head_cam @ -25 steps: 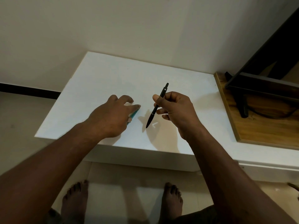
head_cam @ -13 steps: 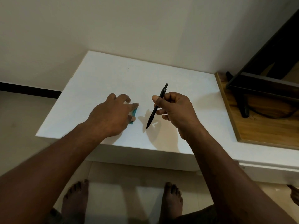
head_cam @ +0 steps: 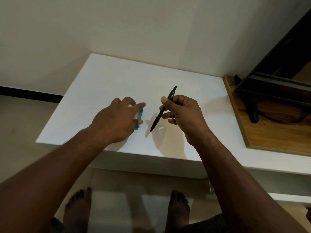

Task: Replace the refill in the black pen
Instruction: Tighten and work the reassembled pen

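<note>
The right hand's (head_cam: pixel 183 115) grip is clamped on the black pen (head_cam: pixel 157 118), with thumb and curled fingers pinching its upper barrel. We see the pen's long axis run from 1 o'clock to 7 o'clock, clicker end up and away, tip angled down toward the near edge. It is held just above the middle of the tabletop (head_cam: pixel 109 81). At the pen's 9 o'clock, apart from it, the left hand (head_cam: pixel 116 121) lies over a teal piece (head_cam: pixel 140 115); we cannot tell whether that grip has closed on it. White surface stretches toward 12 o'clock up to the wall (head_cam: pixel 134 31). At 3 o'clock a wooden board (head_cam: pixel 269 135) carrying a black frame (head_cam: pixel 269 84) borders the tabletop.
</note>
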